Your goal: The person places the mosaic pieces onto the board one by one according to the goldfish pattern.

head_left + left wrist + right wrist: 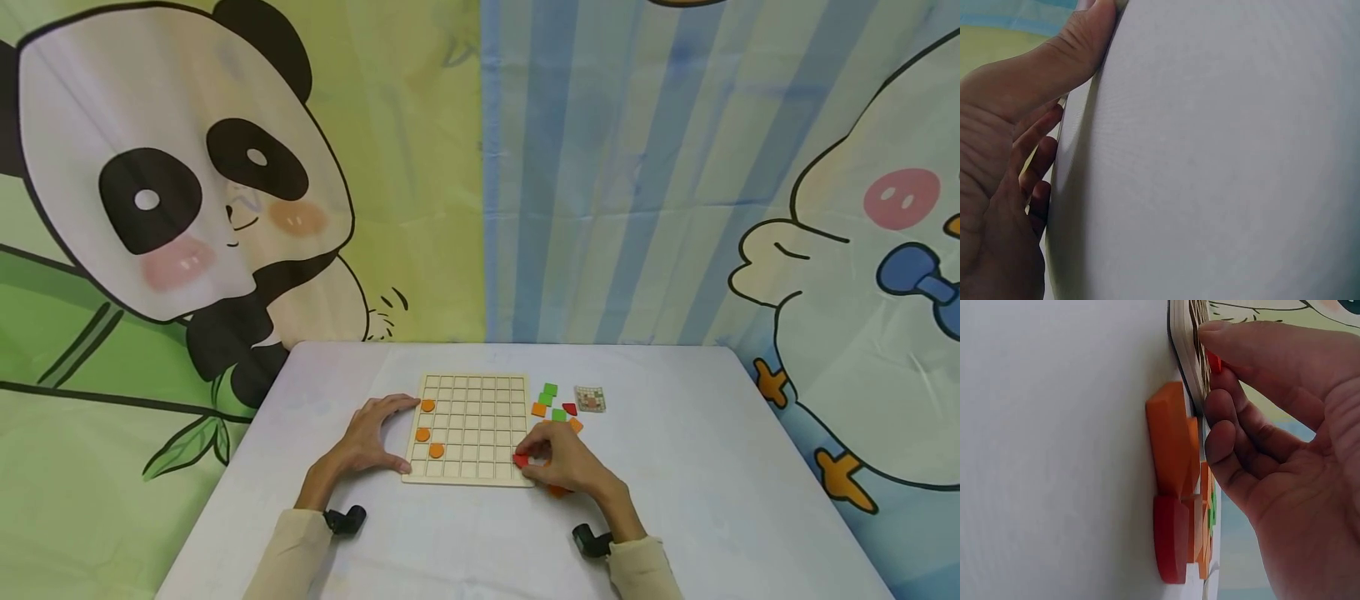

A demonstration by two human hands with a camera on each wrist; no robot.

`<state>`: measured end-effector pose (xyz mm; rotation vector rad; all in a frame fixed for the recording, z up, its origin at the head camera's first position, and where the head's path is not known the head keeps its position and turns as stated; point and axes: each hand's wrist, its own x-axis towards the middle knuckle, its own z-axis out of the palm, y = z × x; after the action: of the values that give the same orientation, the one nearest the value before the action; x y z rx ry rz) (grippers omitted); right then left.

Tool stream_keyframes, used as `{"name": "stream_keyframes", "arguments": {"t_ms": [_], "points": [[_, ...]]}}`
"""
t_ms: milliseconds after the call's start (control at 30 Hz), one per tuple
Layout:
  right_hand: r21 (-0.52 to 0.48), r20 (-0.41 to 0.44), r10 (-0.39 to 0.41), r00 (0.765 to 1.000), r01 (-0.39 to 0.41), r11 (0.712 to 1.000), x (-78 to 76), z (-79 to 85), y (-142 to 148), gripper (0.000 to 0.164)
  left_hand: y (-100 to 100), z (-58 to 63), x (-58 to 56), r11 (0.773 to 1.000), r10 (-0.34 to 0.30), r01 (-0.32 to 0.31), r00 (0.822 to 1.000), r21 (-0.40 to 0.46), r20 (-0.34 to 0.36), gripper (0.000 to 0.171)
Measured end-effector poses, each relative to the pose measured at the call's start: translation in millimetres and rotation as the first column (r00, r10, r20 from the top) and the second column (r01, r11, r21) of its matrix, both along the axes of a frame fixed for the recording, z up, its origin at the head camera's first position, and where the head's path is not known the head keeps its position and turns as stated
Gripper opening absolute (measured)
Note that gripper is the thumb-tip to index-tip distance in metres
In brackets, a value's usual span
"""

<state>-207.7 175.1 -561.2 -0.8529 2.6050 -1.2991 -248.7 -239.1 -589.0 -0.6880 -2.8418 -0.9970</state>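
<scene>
A pale wooden grid board (pixel 480 429) lies on the table, with orange round pieces (pixel 437 451) in cells near its left side. My left hand (pixel 369 437) is spread along the board's left edge, thumb at the near corner and a fingertip touching higher up; its thumb (pixel 1079 47) also shows in the left wrist view. Between thumb and fingertips, my right hand (pixel 562 458) pinches a small red piece (pixel 520 460) over the board's near right corner. In the right wrist view most of that red piece (pixel 1214 361) is hidden by the fingers, so its shape is unclear.
Right of the board lie loose green pieces (pixel 550 389), orange pieces (pixel 538 409) and a red piece (pixel 569 409), some partly behind the right hand. A small patterned card or tile (pixel 590 399) sits beyond them. A printed cloth (pixel 600 167) hangs behind the white table (pixel 750 500).
</scene>
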Motion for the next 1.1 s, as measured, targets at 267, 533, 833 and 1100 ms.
{"name": "stream_keyframes", "arguments": {"t_ms": [267, 533, 833, 1100], "points": [[0.035, -0.018, -0.007, 1.000, 0.007, 0.999, -0.7, 2.1, -9.1, 0.021, -2.9, -4.4, -2.5, 1.000, -0.003, 0.003, 1.000, 0.002, -0.021, 0.121], [-0.003, -0.057, 0.015, 0.998, -0.015, 1.000, -4.9, 1.6, -20.3, 0.021, -2.0, 1.6, 0.6, 1.000, 0.006, -0.006, 1.000, -0.020, 0.006, 0.122], [-0.048, -0.019, 0.057, 0.998, -0.058, 0.997, -8.9, 4.2, -38.6, 0.022, -3.4, -4.2, -2.0, 1.000, 0.012, -0.012, 1.000, -0.008, 0.029, 0.124], [-0.073, 0.022, 0.076, 0.997, -0.074, 0.995, -15.3, 2.1, -56.5, 0.023, -0.7, -1.5, -0.7, 1.000, 0.007, -0.007, 1.000, -0.013, 0.009, 0.123]]}}
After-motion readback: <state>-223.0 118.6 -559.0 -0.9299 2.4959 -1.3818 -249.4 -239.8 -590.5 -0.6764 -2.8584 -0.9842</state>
